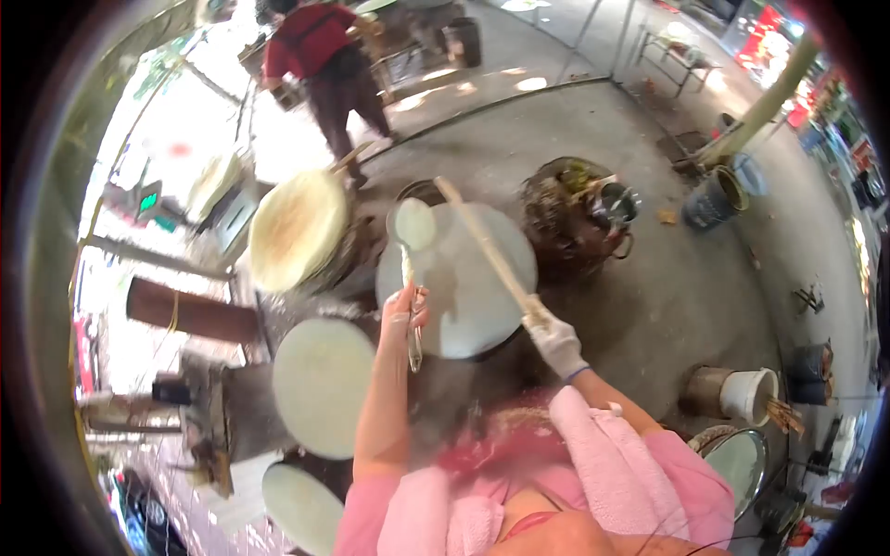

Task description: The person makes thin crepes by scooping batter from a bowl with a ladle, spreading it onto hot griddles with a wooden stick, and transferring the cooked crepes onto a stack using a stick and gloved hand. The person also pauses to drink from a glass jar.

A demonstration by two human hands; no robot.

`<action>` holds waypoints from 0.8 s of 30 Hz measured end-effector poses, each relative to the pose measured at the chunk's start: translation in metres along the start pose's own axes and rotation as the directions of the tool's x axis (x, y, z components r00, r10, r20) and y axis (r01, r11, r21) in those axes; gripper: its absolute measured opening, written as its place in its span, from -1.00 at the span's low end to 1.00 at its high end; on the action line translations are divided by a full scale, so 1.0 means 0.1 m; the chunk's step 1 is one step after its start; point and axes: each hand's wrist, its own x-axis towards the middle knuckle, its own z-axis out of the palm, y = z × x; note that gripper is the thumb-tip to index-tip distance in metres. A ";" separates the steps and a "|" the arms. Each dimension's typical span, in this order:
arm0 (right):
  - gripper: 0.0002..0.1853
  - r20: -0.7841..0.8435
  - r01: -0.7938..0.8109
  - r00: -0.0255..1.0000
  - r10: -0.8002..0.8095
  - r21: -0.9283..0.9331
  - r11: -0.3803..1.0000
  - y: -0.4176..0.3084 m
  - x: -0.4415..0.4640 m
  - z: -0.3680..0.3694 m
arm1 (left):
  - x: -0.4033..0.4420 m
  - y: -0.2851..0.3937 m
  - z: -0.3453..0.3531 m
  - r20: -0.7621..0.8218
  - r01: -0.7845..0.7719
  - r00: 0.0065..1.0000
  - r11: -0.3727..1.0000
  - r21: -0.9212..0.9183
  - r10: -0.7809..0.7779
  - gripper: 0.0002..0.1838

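My left hand [405, 308], bare, is closed round the handle of a ladle [415, 225]. Something pale, like batter, shows in the ladle's bowl, which is over the left far part of a round griddle [473, 320]. In a white glove, my right hand [554, 343] grips a long wooden stick [484, 248] near its lower end. The stick slants up and left across the griddle; whether it touches the surface I cannot tell. A pale greyish layer covers the griddle, with a darker patch near its middle.
Left stand a stack of round flatbreads [295, 230] and two more pale round griddles [324, 389] [301, 508]. A cluttered basin [575, 208] is at the right, with buckets [714, 196] beyond. Another person [320, 56] in red stands at the back.
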 end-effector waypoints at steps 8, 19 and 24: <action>-0.42 0.056 -0.034 0.995 0.083 -0.592 0.805 0.11 0.68 -0.30 | 1.02 -1.10 0.45 -0.356 0.056 0.890 0.708 0.704 0.285 -0.68; -0.46 0.224 -0.054 0.964 0.142 -0.359 0.932 -0.40 0.87 -0.23 | -0.15 -0.51 -0.90 -0.344 -0.232 0.410 0.461 0.856 0.845 -0.73; -0.49 0.356 -0.347 0.871 0.338 -0.042 0.937 -0.31 0.91 -0.13 | -0.61 -1.12 -1.71 -0.168 0.116 0.588 0.123 0.986 0.791 -0.81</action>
